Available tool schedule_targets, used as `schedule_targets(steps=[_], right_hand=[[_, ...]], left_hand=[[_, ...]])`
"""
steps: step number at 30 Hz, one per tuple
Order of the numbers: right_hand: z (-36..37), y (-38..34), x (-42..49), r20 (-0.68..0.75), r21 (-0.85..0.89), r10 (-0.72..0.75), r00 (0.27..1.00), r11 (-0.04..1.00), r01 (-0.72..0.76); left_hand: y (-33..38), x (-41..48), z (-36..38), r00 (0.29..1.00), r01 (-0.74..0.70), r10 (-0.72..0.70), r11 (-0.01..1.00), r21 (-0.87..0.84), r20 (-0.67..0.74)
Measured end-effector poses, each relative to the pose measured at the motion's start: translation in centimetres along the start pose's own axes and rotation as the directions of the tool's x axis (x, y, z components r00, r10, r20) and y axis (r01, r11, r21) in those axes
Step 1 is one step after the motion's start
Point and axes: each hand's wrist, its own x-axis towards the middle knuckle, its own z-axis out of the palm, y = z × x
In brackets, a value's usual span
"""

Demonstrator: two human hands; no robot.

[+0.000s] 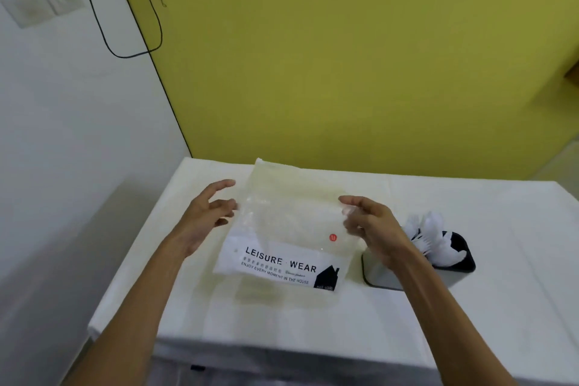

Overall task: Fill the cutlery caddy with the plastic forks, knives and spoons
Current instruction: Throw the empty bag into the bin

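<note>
A clear plastic zip bag (282, 229) printed "LEISURE WEAR" lies flat on the white table (313, 316); any contents are too faint to make out. My left hand (206, 216) hovers at the bag's left edge, fingers spread, holding nothing. My right hand (372, 226) pinches the bag's right edge between thumb and fingers. Just right of that hand stands the cutlery caddy (460, 257), grey with a dark inside, and white plastic cutlery (429, 235) sticks up out of it. My right forearm hides the caddy's left part.
The table stands against a yellow-green wall (344, 56), with a white wall (62, 119) on the left. A black cable (103, 31) hangs down the white wall. The table's front edge runs just below my forearms.
</note>
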Motion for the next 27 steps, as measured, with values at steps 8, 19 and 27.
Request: schedule_targets(steps=[8, 19, 27], right_hand=[[-1.5, -3.7, -1.7, 0.041, -0.136, -0.147, 0.988, 0.979, 0.151], [-8.5, -8.9, -8.5, -0.224, -0.404, -0.393, 0.892, 0.870, 0.282], [-16.5, -9.0, -16.6, -0.597, -0.485, -0.581, 0.553, 0.811, 0.327]], left_hand=[[5.4, -1.1, 3.1, 0.977, 0.052, -0.024, 0.990, -0.128, 0.212], [17.4, -2.4, 10.1, 0.873, -0.462, 0.291, 0.751, 0.472, 0.391], [21.9, -3.8, 24.1, 0.665, -0.722, 0.638, 0.683, 0.114, 0.388]])
